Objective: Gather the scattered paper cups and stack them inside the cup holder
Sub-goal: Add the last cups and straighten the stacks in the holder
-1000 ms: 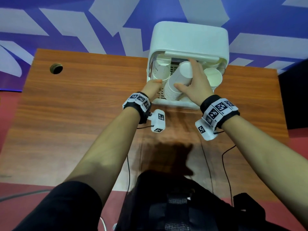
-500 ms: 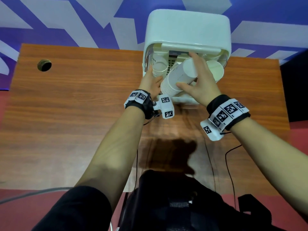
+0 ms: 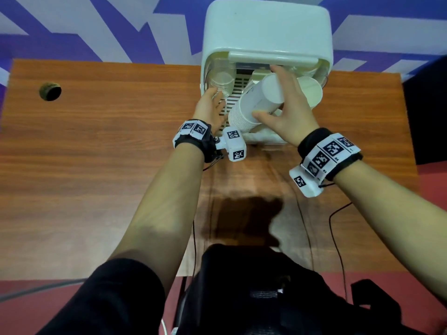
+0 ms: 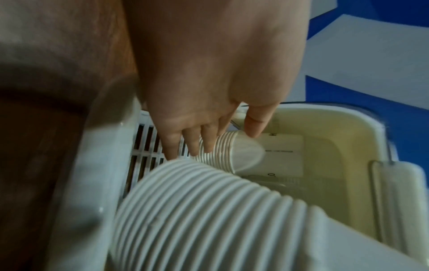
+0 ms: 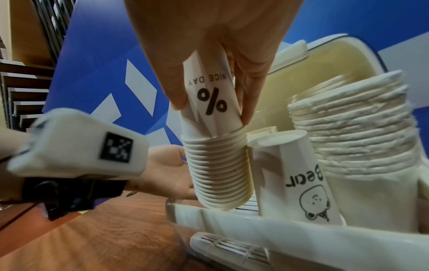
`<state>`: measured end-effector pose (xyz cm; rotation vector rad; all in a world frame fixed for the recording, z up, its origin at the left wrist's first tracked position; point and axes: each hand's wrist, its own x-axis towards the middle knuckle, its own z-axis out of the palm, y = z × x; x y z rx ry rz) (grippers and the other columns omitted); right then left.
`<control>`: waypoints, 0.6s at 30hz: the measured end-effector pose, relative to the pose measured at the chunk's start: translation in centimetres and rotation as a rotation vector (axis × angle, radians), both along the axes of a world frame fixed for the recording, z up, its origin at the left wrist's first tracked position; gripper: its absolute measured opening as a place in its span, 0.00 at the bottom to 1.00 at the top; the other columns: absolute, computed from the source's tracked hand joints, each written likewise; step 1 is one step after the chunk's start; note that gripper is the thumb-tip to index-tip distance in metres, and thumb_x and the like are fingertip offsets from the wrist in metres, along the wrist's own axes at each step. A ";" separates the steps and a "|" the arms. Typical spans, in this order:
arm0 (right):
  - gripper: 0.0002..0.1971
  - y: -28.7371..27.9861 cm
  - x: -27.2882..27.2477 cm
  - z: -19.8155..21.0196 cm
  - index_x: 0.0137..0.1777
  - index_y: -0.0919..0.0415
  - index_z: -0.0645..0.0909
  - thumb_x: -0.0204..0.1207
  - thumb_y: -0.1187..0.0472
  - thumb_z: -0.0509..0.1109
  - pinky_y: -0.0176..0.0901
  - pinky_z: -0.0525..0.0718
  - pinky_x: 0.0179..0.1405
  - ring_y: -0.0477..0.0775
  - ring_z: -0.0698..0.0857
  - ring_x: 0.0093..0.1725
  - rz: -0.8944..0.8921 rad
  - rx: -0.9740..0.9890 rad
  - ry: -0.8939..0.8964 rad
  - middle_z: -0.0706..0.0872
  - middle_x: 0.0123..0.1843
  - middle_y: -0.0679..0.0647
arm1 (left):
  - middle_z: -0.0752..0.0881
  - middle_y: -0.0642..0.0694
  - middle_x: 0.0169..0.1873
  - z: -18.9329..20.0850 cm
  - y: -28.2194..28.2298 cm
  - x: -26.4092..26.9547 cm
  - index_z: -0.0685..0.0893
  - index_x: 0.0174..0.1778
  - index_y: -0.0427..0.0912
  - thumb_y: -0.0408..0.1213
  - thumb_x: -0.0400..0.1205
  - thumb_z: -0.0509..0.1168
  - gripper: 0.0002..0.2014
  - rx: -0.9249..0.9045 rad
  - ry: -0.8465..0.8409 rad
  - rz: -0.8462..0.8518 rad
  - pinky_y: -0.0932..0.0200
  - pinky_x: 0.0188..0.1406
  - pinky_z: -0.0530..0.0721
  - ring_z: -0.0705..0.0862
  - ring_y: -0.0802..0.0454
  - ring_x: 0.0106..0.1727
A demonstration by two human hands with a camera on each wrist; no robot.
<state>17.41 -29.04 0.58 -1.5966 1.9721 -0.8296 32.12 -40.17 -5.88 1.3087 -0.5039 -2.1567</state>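
My right hand (image 3: 287,110) reaching forward, fingers clamped round the tilted cup stack (image 3: 256,102), my left hand (image 3: 209,110) flat, fingers straight beside the cup holder (image 3: 266,27)

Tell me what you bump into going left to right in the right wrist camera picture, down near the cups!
Tagged wrist camera box → left hand → tilted cup stack pinched by the right hand → upside-down Bear cup → big cup stack, all in the cup holder.
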 end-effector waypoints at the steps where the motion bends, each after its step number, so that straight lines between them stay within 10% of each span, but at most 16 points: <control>1: 0.42 -0.2 0.2 0.0 0.80 0.59 0.59 0.69 0.60 0.77 0.22 0.61 0.61 0.41 0.65 0.66 -0.001 0.003 0.002 0.68 0.73 0.58 | 0.66 0.43 0.80 0.1 0.2 0.3 0.57 0.83 0.43 0.41 0.89 0.54 0.26 -0.023 -0.023 -0.028 0.42 0.79 0.64 0.65 0.46 0.80; 8: 0.41 -2.4 2.9 -1.1 0.80 0.60 0.60 0.70 0.60 0.77 0.30 0.62 0.68 0.54 0.68 0.75 -0.013 -0.018 -0.028 0.67 0.76 0.58 | 0.82 0.43 0.65 0.6 1.1 4.1 0.71 0.75 0.40 0.40 0.87 0.57 0.20 -0.198 -0.222 -0.149 0.48 0.69 0.77 0.81 0.46 0.65; 13: 0.40 -3.7 5.9 -3.0 0.81 0.57 0.58 0.71 0.66 0.73 0.10 0.63 0.55 0.46 0.71 0.68 -0.082 -0.014 -0.116 0.68 0.76 0.57 | 0.85 0.46 0.52 1.2 1.9 5.2 0.74 0.74 0.44 0.32 0.86 0.55 0.19 -0.352 -0.347 -0.233 0.52 0.59 0.84 0.85 0.50 0.49; 18: 0.33 -4.6 6.8 -3.7 0.77 0.58 0.61 0.74 0.66 0.70 0.47 0.78 0.66 0.52 0.78 0.66 -0.194 -0.082 -0.183 0.78 0.68 0.55 | 0.81 0.52 0.56 2.2 1.9 4.9 0.67 0.79 0.48 0.29 0.85 0.58 0.26 -0.440 -0.345 -0.342 0.61 0.44 0.85 0.83 0.52 0.44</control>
